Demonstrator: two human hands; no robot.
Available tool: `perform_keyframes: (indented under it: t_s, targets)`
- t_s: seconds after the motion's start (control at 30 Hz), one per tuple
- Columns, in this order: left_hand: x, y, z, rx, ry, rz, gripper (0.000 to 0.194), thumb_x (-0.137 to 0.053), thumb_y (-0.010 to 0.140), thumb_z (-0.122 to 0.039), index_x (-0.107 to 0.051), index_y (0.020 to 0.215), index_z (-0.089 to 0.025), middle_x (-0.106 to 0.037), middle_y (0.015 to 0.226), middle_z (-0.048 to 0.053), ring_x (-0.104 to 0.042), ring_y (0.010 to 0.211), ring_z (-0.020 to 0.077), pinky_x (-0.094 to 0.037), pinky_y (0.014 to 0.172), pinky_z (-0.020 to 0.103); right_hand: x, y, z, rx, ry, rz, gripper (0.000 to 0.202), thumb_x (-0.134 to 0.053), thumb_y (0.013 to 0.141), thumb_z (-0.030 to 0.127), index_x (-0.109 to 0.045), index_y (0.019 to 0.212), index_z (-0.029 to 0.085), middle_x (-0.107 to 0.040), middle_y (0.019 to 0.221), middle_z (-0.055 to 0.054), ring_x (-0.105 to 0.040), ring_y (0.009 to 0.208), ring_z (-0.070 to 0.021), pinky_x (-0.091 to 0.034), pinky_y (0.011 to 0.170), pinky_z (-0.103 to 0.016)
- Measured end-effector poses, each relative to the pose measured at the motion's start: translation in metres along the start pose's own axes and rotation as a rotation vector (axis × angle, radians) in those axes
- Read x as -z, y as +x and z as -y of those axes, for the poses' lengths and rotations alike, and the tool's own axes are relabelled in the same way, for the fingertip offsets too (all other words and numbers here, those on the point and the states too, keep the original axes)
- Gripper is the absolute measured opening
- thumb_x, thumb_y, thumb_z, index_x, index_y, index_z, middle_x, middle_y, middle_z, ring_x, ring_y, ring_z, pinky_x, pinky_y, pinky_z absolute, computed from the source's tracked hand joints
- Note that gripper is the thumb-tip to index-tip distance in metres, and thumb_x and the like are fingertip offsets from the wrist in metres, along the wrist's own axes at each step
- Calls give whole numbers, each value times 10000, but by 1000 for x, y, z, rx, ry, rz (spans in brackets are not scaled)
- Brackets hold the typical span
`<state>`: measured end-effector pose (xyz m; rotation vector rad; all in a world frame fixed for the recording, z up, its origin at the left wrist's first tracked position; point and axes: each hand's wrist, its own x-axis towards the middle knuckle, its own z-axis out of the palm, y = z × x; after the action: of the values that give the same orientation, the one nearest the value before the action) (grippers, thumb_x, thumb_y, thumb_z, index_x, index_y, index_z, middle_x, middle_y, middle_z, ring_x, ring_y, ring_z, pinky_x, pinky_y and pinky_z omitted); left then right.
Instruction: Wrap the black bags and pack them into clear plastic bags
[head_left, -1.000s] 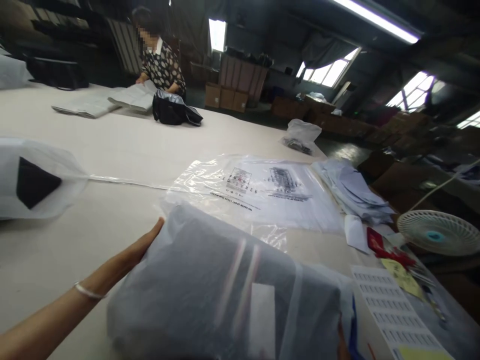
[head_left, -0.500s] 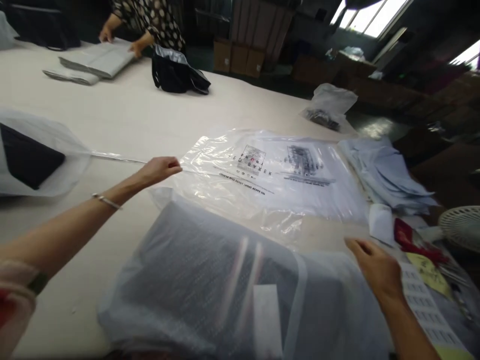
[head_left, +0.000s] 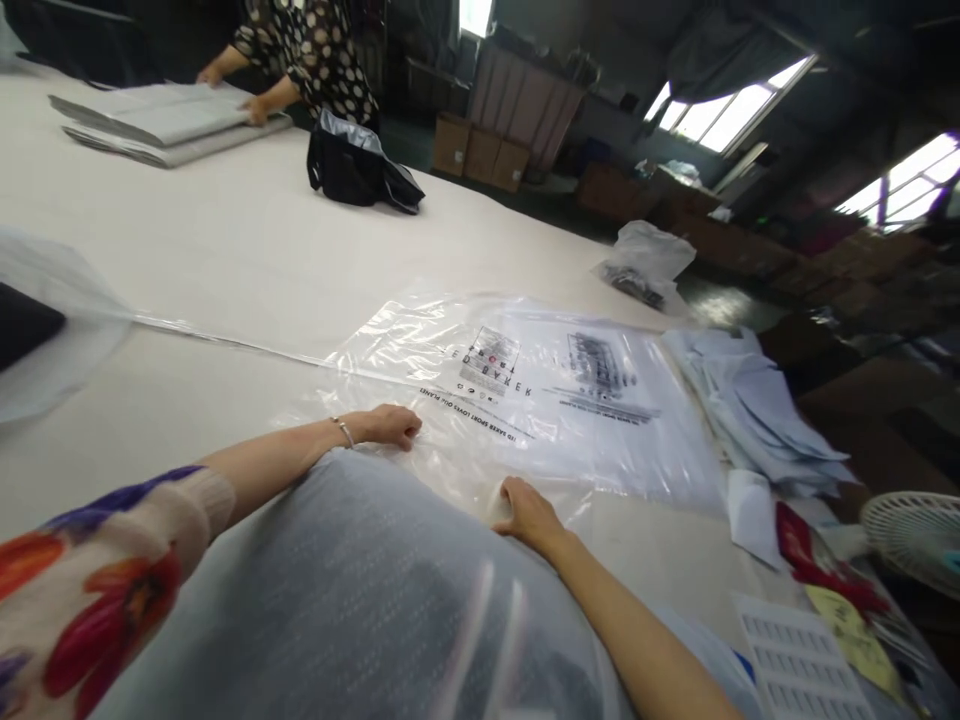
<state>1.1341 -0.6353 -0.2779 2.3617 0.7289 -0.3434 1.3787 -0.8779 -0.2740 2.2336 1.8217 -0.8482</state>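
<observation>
My left hand (head_left: 394, 426) is closed, knuckles up, by the near edge of the clear printed plastic bags (head_left: 480, 405); what its fingers hold is hidden. Thumb and fingers of my right hand (head_left: 529, 515) curl around something pale and whitish that I cannot make out. Under both forearms lies a large grey-dark item in a frosted plastic bag (head_left: 360, 590), filling the near part of the table, with two light stripes on it. The printed bags lie flat in a stack just beyond my hands.
Another frosted bag (head_left: 67, 330) with a dark item lies left. Across the table (head_left: 450, 240), a co-worker's hands (head_left: 255, 108) hold folded grey sheets (head_left: 165, 115) near a black bag (head_left: 356, 165). Right are pale sheets (head_left: 757, 410), a label sheet (head_left: 802, 655) and a fan (head_left: 915, 535).
My right hand has moved left to the far edge of the wrapped item, and my left hand has come nearer and right. The wrapped item now sits closer to me, under my forearms.
</observation>
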Motion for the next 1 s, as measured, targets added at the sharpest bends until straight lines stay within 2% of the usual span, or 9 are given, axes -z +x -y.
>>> perform_keyframes:
  t_s: [0.07,0.2,0.37,0.5,0.63,0.7,0.77,0.87,1.0]
  targets:
    - [4,4,1,-10,-22,-1,79,-644,740,-250,-617,699,-188,-642,714,7,-558,674,169,-403,639,245,-2,2,-4,8,-51,6,445,-841,651,263,-606,1022,193,-637,1129,-83,-569,1024,-237,-380,791,-295]
    - [34,15,-11,-58,-38,-40,163,-563,832,-280,-653,739,-181,-675,754,14,-570,685,149,-384,624,235,12,5,-15,-14,-100,5,52,-654,840,174,-644,881,203,-684,994,-60,-615,958,-214,-379,770,-289]
    - [80,27,-44,-70,74,-118,207,-529,871,-263,-657,733,-179,-679,745,37,-577,646,155,-374,612,260,58,6,-6,-145,-66,-220,332,-360,1031,344,-634,1140,193,-689,1062,-95,-641,976,-221,-430,803,-304]
    - [94,34,-78,-45,178,-267,272,-420,982,-316,-651,939,-179,-694,830,73,-621,706,193,-390,627,275,88,29,30,-65,-136,-373,730,-575,910,581,-349,1496,209,-576,1370,-111,-538,1251,-240,-443,957,-311]
    - [84,27,-93,-56,246,-400,374,-365,1034,-471,-552,1165,-175,-699,922,100,-658,798,239,-385,624,286,97,52,25,-143,-320,-249,255,-496,961,236,-617,1182,195,-701,1083,-114,-662,1021,-237,-469,800,-317]
    - [75,19,-86,-122,303,-378,487,-580,920,-593,-539,1190,-190,-697,947,91,-659,819,257,-388,625,286,97,50,-1,-197,-356,-229,265,-399,967,129,-641,1066,172,-706,1028,-131,-683,955,-233,-456,751,-315]
    - [67,9,-69,-162,334,-346,511,-768,806,-496,-560,1176,-212,-692,976,83,-653,859,257,-412,672,290,94,37,-35,-239,-390,-211,283,-363,982,131,-630,1071,166,-700,1062,-144,-687,955,-239,-445,734,-318]
    - [62,-7,-30,-77,273,-385,192,-625,900,-185,-608,1090,-206,-675,1031,109,-632,965,242,-433,822,323,84,1,-83,-291,-415,-168,263,-370,1000,188,-616,1090,170,-705,1068,-136,-689,964,-255,-437,734,-330]
    - [60,-32,25,205,82,-507,214,-420,908,-65,-622,922,-133,-657,998,188,-625,1003,291,-435,855,393,57,-61,-137,-399,-397,-126,273,-345,1011,225,-614,1042,193,-718,1054,-109,-703,934,-263,-440,705,-342]
